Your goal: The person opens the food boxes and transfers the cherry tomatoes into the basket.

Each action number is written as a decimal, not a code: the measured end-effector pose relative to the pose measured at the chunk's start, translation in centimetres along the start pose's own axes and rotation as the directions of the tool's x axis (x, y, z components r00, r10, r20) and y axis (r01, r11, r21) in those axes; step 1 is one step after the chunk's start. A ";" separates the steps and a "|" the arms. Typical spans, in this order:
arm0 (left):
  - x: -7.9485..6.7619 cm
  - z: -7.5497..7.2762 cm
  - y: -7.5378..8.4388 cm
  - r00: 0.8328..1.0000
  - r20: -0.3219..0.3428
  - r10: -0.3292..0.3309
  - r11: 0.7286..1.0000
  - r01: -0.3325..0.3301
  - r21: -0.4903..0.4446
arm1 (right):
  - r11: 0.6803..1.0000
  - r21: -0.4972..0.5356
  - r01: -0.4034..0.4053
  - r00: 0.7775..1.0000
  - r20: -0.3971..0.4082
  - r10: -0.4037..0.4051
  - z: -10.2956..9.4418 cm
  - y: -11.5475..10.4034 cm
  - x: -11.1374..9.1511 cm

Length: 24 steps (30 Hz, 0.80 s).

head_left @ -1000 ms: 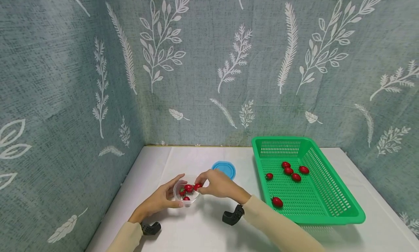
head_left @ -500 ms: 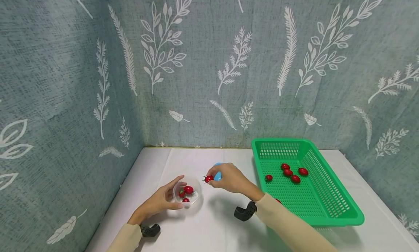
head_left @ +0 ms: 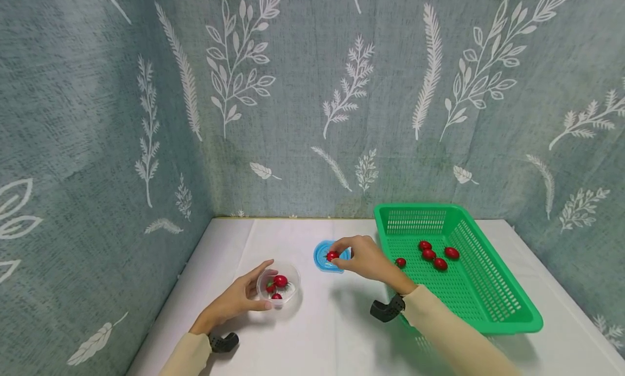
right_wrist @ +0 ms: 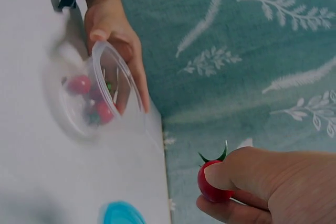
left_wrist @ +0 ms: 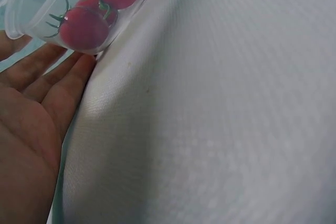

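Note:
A clear round plastic tub stands on the white table with several red cherry tomatoes inside. My left hand holds it from the left, thumb at the near side and fingers round the far side. Between thumb and fingers, my right hand pinches a single cherry tomato with green sepals. In the head view that tomato overlaps the blue lid, right of the tub and farther back.
To the right stands a green plastic basket with several cherry tomatoes in it; my right forearm crosses its near left corner. Patterned grey-green cloth walls border the table at the back and sides.
From over the tub, my right hand has moved right and back with the pinched tomato, to the blue lid. My left hand has stayed at the tub.

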<state>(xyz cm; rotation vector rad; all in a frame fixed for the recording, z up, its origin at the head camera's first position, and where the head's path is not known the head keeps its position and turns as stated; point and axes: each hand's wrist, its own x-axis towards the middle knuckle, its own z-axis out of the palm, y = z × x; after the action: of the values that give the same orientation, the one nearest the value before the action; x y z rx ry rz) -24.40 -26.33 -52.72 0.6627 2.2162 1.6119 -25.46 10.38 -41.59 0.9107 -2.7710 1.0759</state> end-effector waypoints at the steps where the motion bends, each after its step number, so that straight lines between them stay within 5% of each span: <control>1: 0.1 -0.1 0.0 1.000 -0.001 0.001 1.000 -0.001 0.002 | 1.000 0.003 0.003 1.000 -0.004 -0.003 -0.3 0.2 0.0; 12: 0.0 -0.1 0.1 1.000 0.013 0.008 1.000 -0.008 -0.001 | 0.999 -0.020 -0.027 0.994 -0.103 0.025 -2.7 2.9 -1.4; 24: 0.0 -0.1 0.3 1.000 0.012 0.003 1.000 -0.003 0.015 | 0.987 0.033 -0.155 0.978 -0.138 0.158 -5.4 5.0 -3.6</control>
<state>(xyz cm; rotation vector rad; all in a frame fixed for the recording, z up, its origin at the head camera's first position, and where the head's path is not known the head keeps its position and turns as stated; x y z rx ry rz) -24.36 -26.33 -52.41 0.6790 2.2220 1.5899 -26.09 18.47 -41.34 0.5996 -2.7563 1.1454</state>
